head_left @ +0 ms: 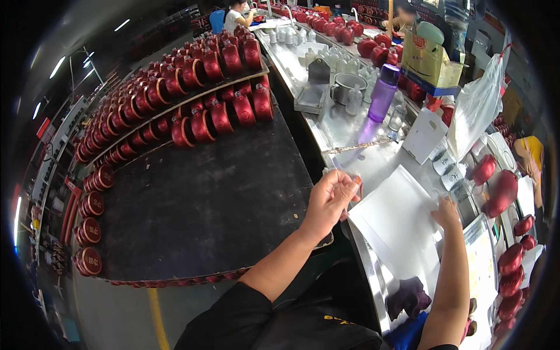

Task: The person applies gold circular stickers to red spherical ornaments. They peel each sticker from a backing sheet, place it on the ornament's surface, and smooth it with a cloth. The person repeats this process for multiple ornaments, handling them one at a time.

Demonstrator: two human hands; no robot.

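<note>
My left hand (331,203) is closed, thumb pressed to the fingers, at the left edge of the metal bench. A small reddish-orange bit shows beside the fingertips; what it belongs to is hidden. White paper sheets (396,210) lie on the bench between my hands. At their right edge is my right hand (448,213), its fingers bent together around something small and pale that I cannot make out. Clear cups with dark markings (449,177) stand just beyond it. A dark purple cloth (409,297) lies at the near end of the sheets.
Left of the bench, a black board (204,204) carries red round bottles (201,125), with more on a raised board. A purple drinking bottle (383,93), a metal pot (348,87) and a carton (429,61) stand farther along. Other people sit beyond.
</note>
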